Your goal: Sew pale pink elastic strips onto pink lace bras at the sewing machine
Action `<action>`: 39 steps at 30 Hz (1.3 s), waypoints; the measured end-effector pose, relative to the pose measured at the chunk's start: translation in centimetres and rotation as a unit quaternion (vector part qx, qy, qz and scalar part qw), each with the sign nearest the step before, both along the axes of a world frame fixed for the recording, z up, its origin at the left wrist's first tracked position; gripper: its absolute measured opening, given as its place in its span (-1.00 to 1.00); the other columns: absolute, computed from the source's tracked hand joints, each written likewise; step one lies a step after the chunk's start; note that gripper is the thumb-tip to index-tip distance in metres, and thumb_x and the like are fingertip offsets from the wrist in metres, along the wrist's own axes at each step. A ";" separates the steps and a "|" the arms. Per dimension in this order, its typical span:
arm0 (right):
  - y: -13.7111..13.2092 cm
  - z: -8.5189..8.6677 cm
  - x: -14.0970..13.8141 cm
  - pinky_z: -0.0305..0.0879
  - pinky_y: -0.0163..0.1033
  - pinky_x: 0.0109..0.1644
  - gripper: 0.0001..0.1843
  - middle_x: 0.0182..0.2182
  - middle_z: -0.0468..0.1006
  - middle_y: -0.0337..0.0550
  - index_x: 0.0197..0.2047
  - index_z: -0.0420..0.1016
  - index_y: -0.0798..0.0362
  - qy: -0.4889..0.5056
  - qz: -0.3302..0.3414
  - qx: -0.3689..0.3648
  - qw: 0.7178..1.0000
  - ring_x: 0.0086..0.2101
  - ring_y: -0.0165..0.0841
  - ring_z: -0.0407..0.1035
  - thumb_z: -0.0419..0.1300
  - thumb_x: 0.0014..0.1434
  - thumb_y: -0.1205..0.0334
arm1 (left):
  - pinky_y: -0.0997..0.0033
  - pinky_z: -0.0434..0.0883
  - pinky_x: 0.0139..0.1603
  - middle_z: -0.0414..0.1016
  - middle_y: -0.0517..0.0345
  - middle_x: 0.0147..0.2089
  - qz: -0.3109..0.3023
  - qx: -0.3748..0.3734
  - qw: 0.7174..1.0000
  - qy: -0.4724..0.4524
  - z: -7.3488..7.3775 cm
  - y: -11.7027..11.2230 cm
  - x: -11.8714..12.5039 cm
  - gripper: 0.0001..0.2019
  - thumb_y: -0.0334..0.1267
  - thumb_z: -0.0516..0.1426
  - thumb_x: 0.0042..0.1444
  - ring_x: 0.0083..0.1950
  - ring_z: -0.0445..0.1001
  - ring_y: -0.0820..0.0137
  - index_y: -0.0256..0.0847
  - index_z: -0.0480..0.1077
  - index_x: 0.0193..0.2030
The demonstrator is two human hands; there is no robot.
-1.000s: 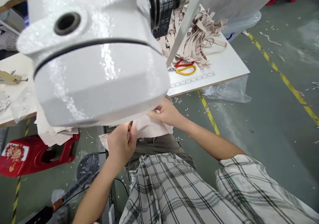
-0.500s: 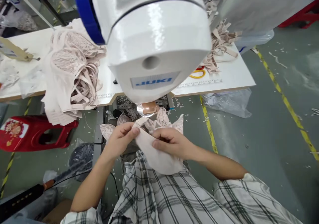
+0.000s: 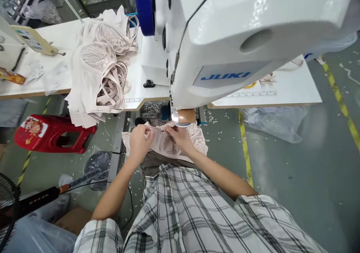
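A pale pink lace bra (image 3: 168, 145) lies across my lap, its upper edge raised below the head of a white sewing machine (image 3: 225, 57). My left hand (image 3: 140, 142) pinches the bra's edge on the left, fingers curled round the fabric. Close to the machine's needle area, my right hand (image 3: 181, 137) grips the same edge with thumb and fingers. The needle and presser foot are hidden behind the machine head. A metal and copper-coloured guard (image 3: 185, 116) sits just above my right fingers.
Left of the machine, a pile of matching bras (image 3: 97, 69) hangs over the edge of the white table (image 3: 295, 84). A red stool (image 3: 53, 134) stands below it. Part of a yellow scissors handle (image 3: 250, 85) shows at right. A plastic bag (image 3: 275, 121) hangs under the table.
Both hands have moved up toward the machine with the bra, whose hanging panel is now lowered over the lap. The head view has shifted, so the machine appears further right and larger.
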State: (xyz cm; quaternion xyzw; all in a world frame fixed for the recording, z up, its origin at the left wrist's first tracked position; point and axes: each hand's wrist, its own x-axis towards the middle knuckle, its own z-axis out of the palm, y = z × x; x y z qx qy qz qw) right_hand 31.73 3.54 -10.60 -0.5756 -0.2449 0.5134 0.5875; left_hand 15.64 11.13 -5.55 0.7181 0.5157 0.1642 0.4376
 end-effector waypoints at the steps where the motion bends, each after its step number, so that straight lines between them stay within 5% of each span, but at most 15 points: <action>1: -0.5 -0.6 0.1 0.42 -0.15 -0.09 -0.70 -0.38 0.54 -0.20 -0.29 0.50 0.04 -0.050 -0.004 0.004 0.999 -0.28 -0.30 0.46 0.29 0.13 -0.04 | 0.37 0.37 -0.24 0.50 0.05 -0.33 -0.002 -0.043 0.999 -0.026 -1.0 -0.5 0.6 -0.69 0.02 0.19 0.15 -0.25 0.43 0.30 -0.22 0.46 -0.35; 4: -1.7 -1.8 0.3 0.41 -0.07 0.02 -0.79 -0.23 0.61 -0.12 -0.25 0.56 0.00 -0.220 0.019 0.059 0.974 -0.14 -0.21 0.49 0.23 0.20 0.04 | 0.38 0.44 -0.26 0.54 0.07 -0.34 -0.023 -0.121 0.989 -0.082 -3.2 -2.0 2.4 -0.61 0.08 0.09 0.21 -0.30 0.48 0.33 -0.24 0.49 -0.29; 7: -3.0 -1.8 1.0 0.39 -0.01 0.11 -0.79 -0.07 0.60 -0.06 -0.22 0.59 -0.04 -0.335 0.064 0.109 0.933 -0.02 -0.16 0.46 0.23 0.20 0.04 | 0.38 0.47 -0.17 0.57 0.04 -0.24 -0.001 -0.130 0.984 -0.122 -3.5 -2.7 3.6 -0.61 0.06 0.03 0.25 -0.20 0.52 0.32 -0.25 0.47 -0.20; 10: -4.7 -0.7 2.3 0.45 -0.08 -0.08 -0.71 -0.22 0.63 -0.09 -0.13 0.61 -0.06 -0.366 0.138 0.082 0.917 -0.19 -0.20 0.51 0.20 0.24 -0.04 | 0.40 0.44 -0.12 0.55 0.06 -0.22 0.025 -0.101 0.985 -0.136 -2.1 -2.9 3.8 -0.65 0.01 0.03 0.28 -0.17 0.50 0.35 -0.23 0.45 -0.21; 13: -5.5 1.0 3.5 0.39 -0.18 -0.26 -0.58 -0.42 0.60 -0.19 0.09 0.54 -0.07 -0.389 0.161 0.053 0.905 -0.41 -0.30 0.46 0.12 0.30 -0.08 | 0.43 0.40 -0.16 0.51 0.12 -0.31 -0.014 -0.045 0.993 -0.109 -0.2 -3.1 3.6 -0.70 -0.04 0.04 0.30 -0.26 0.45 0.39 -0.20 0.46 -0.25; 16: -4.7 2.0 3.9 0.38 -0.15 -0.23 -0.46 -0.20 0.62 -0.07 0.25 0.42 -0.02 -0.426 0.147 0.060 0.891 -0.34 -0.28 0.46 0.11 0.30 -0.09 | 0.45 0.36 -0.24 0.46 0.17 -0.39 -0.073 -0.038 0.993 -0.087 1.0 -3.6 3.7 -0.70 -0.08 0.02 0.31 -0.33 0.40 0.40 -0.20 0.49 -0.20; 19: -3.6 2.1 3.9 0.41 -0.16 -0.19 -0.54 -0.06 0.57 -0.03 0.17 0.49 -0.02 -0.386 0.125 0.057 0.912 -0.32 -0.32 0.45 0.13 0.30 -0.04 | 0.47 0.36 -0.27 0.50 0.16 -0.38 -0.072 -0.064 0.991 -0.089 1.3 -4.0 3.9 -0.71 -0.09 0.03 0.31 -0.33 0.41 0.41 -0.22 0.49 -0.15; 24: -3.7 1.1 3.8 0.44 -0.20 -0.24 -0.70 -0.19 0.56 -0.11 -0.06 0.58 -0.03 -0.294 0.067 0.059 0.952 -0.30 -0.33 0.46 0.22 0.25 -0.01 | 0.45 0.35 -0.28 0.53 0.13 -0.35 -0.092 -0.071 0.992 -0.052 1.0 -4.3 4.8 -0.71 -0.08 0.02 0.31 -0.32 0.43 0.39 -0.20 0.47 -0.25; 26: -4.1 0.8 3.8 0.44 -0.20 -0.21 -0.74 -0.20 0.57 -0.11 -0.15 0.60 -0.02 -0.310 0.046 0.075 0.947 -0.26 -0.32 0.48 0.19 0.27 0.02 | 0.45 0.34 -0.28 0.51 0.14 -0.37 -0.089 -0.066 0.993 -0.042 0.9 -4.2 5.4 -0.69 -0.09 -0.01 0.31 -0.33 0.42 0.39 -0.19 0.44 -0.31; 29: -4.5 0.2 4.7 0.44 -0.16 -0.12 -0.74 -0.20 0.61 -0.09 -0.20 0.63 -0.04 -0.417 0.073 0.126 0.897 -0.18 -0.28 0.50 0.12 0.32 0.09 | 0.45 0.31 -0.32 0.46 0.18 -0.45 -0.082 -0.049 0.995 -0.036 0.7 -3.9 6.4 -0.66 -0.05 0.02 0.29 -0.39 0.38 0.41 -0.19 0.39 -0.40; 33: -3.4 0.0 11.7 0.40 -0.15 0.02 -0.67 -0.05 0.62 -0.12 0.00 0.60 -0.11 -0.547 0.151 0.142 0.811 -0.01 -0.26 0.47 0.02 0.36 0.16 | 0.44 0.28 -0.39 0.41 0.19 -0.54 -0.107 -0.006 0.994 -0.016 0.0 -3.1 6.7 -0.61 -0.02 0.04 0.29 -0.46 0.35 0.41 -0.17 0.32 -0.51; 36: -1.0 1.4 21.6 0.29 -0.06 0.16 -0.47 0.09 0.54 0.00 0.22 0.44 0.00 -0.629 0.001 -0.042 0.776 0.09 -0.21 0.37 -0.20 0.36 0.36 | 0.42 0.27 -0.42 0.45 0.17 -0.55 -0.156 0.022 0.987 0.005 -0.5 -3.0 6.3 -0.62 -0.04 0.04 0.28 -0.49 0.39 0.38 -0.16 0.34 -0.51; 39: 1.6 3.4 29.9 0.22 -0.02 0.14 -0.46 0.14 0.46 0.21 0.29 0.34 0.19 -0.703 0.062 -0.205 0.679 0.09 -0.10 0.32 -0.14 0.30 0.42 | 0.41 0.32 -0.42 0.51 0.13 -0.51 -0.194 0.004 0.981 0.005 -0.3 -3.5 6.0 -0.64 -0.05 0.04 0.29 -0.46 0.46 0.35 -0.16 0.39 -0.48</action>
